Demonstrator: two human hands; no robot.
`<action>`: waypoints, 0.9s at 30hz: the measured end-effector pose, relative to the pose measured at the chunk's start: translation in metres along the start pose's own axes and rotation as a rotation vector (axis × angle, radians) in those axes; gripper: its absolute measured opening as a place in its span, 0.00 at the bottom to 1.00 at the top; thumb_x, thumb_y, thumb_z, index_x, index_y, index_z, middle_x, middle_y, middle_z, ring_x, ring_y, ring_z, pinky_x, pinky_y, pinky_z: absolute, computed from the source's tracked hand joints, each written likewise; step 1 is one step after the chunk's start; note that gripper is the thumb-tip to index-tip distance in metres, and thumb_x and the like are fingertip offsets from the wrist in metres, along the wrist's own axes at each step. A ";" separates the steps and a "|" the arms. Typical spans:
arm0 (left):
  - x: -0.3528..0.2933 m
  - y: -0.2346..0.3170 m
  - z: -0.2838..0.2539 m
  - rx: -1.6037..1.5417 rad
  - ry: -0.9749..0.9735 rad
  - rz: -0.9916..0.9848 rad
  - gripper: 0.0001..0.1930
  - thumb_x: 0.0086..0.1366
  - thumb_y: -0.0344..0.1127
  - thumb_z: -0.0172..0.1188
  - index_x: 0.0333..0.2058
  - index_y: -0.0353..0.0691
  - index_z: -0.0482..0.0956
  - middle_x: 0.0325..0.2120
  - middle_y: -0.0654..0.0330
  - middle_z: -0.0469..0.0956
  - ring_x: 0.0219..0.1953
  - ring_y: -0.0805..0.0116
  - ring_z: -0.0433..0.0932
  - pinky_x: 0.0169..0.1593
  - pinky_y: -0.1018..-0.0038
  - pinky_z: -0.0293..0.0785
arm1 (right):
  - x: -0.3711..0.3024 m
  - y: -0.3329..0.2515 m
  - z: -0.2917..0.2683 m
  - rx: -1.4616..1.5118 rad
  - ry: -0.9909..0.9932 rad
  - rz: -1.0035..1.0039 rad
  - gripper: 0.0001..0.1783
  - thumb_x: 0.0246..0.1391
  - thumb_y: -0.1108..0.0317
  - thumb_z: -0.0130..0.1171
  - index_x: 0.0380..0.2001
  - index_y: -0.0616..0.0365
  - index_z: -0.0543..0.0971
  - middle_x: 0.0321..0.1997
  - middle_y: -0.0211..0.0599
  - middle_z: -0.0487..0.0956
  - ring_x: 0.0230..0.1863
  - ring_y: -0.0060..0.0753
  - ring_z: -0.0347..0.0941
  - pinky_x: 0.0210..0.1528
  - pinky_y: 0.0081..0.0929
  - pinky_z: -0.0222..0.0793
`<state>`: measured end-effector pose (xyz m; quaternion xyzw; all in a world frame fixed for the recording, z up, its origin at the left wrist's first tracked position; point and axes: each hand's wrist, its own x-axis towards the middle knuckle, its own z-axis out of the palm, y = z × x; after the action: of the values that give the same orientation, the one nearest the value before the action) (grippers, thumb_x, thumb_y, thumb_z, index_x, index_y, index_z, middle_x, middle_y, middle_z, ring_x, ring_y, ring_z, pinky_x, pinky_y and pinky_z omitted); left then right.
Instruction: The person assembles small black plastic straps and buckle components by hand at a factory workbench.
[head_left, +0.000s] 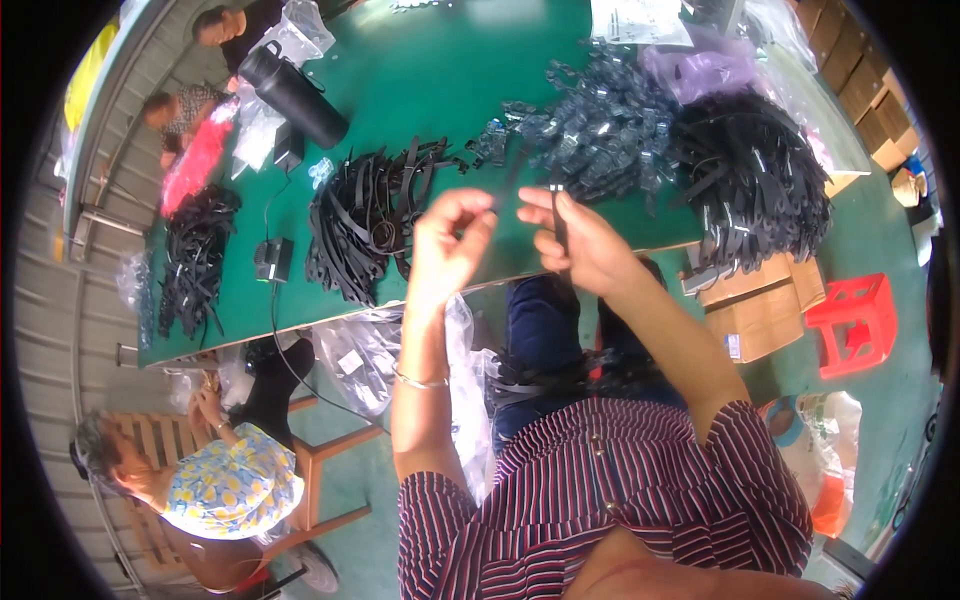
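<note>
Fingers of the right hand [592,245] are closed on a narrow black strap [560,228] by the near edge of the green table [450,85], its long axis pointing away from the wearer toward that table's far side. Near the same edge, the left hand [447,248] faces it with thumb and forefinger curled nearly together; I cannot tell whether they pinch something. From those left fingertips the strap lies to the right, across a small gap, so the right hand is nearer, already touching it. On the table's near side, left of both hands, spreads a bundle of black straps [355,225]; beyond the right hand sits a heap of dark small parts [610,125], and toward the table's right end a thicker strap pile [755,185]. Open room runs between bundle and heap toward the table's far side.
</note>
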<state>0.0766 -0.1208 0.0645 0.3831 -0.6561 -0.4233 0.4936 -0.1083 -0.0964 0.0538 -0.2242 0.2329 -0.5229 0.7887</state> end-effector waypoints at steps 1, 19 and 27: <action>-0.008 -0.002 0.006 0.019 -0.042 0.027 0.08 0.56 0.20 0.55 0.35 0.36 0.74 0.26 0.68 0.73 0.28 0.82 0.70 0.31 0.85 0.67 | 0.002 0.002 0.002 0.003 0.000 0.001 0.16 0.59 0.59 0.48 0.44 0.59 0.72 0.32 0.27 0.70 0.19 0.15 0.57 0.19 0.14 0.51; 0.027 -0.050 0.072 0.873 0.140 0.075 0.14 0.49 0.37 0.64 0.33 0.37 0.75 0.28 0.54 0.75 0.31 0.57 0.76 0.34 0.64 0.71 | -0.088 -0.040 -0.015 -0.569 -0.073 -0.340 0.18 0.60 0.63 0.44 0.46 0.67 0.67 0.17 0.29 0.66 0.20 0.19 0.60 0.26 0.16 0.56; -0.019 -0.024 0.059 0.399 0.061 0.042 0.06 0.55 0.29 0.56 0.32 0.33 0.74 0.25 0.57 0.73 0.26 0.67 0.73 0.32 0.73 0.70 | -0.093 -0.021 -0.040 -0.658 0.142 -0.155 0.12 0.59 0.67 0.46 0.43 0.61 0.68 0.20 0.30 0.70 0.20 0.18 0.63 0.22 0.14 0.58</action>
<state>0.0250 -0.1012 0.0271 0.4723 -0.7194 -0.2630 0.4363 -0.1798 -0.0223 0.0471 -0.4467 0.4257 -0.4926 0.6137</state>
